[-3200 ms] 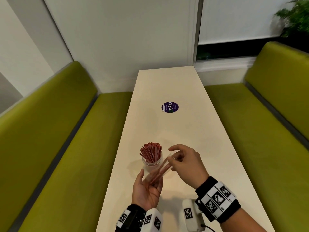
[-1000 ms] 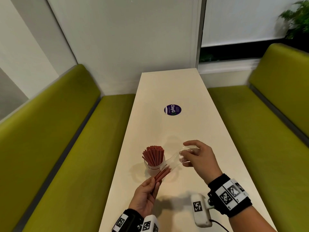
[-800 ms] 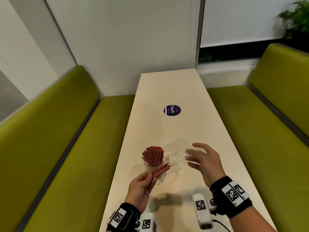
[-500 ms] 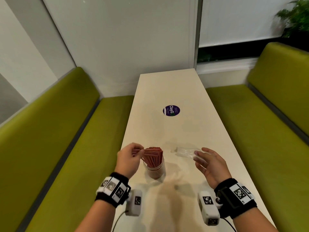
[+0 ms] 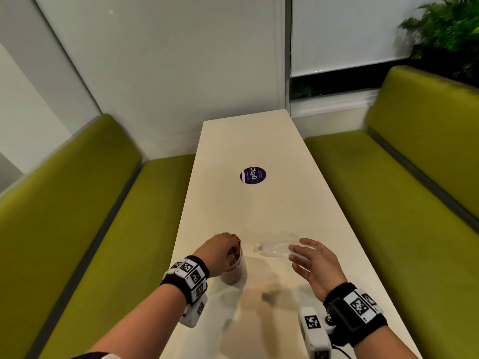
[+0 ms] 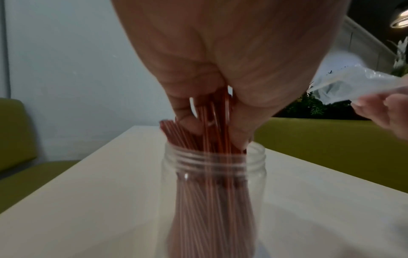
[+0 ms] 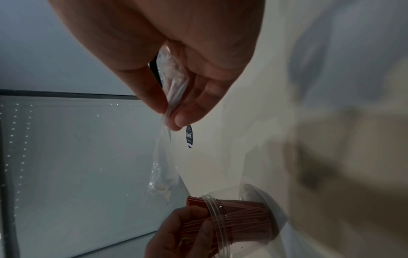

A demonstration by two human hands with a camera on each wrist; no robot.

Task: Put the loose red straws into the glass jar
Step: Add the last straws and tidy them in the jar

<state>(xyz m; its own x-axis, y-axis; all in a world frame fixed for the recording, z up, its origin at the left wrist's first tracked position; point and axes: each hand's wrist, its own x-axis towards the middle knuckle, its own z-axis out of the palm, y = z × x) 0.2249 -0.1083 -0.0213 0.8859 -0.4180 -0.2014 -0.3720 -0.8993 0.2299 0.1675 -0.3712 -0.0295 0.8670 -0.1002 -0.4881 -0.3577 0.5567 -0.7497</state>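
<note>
A clear glass jar [image 5: 234,274] [image 6: 213,197] [image 7: 240,220] full of red straws stands on the white table [image 5: 259,216] near its left edge. My left hand [image 5: 220,253] [image 6: 215,120] is directly over the jar's mouth, pinching a small bunch of red straws [image 6: 217,122] whose lower ends are down inside the jar. My right hand [image 5: 315,264] [image 7: 174,111] hovers to the right of the jar, its thumb and fingers pinching an empty clear plastic wrapper [image 5: 277,248] [image 7: 167,157] that hangs above the table.
A round purple sticker [image 5: 253,175] lies on the table's middle. Green bench seats [image 5: 108,229] [image 5: 388,203] flank the table on both sides. A white wall closes the far end, and a plant [image 5: 448,32] sits at the back right.
My left hand swung the loose straws up over the jar and lowered them into its mouth. My right hand drew the empty wrapper off them and moved right.
</note>
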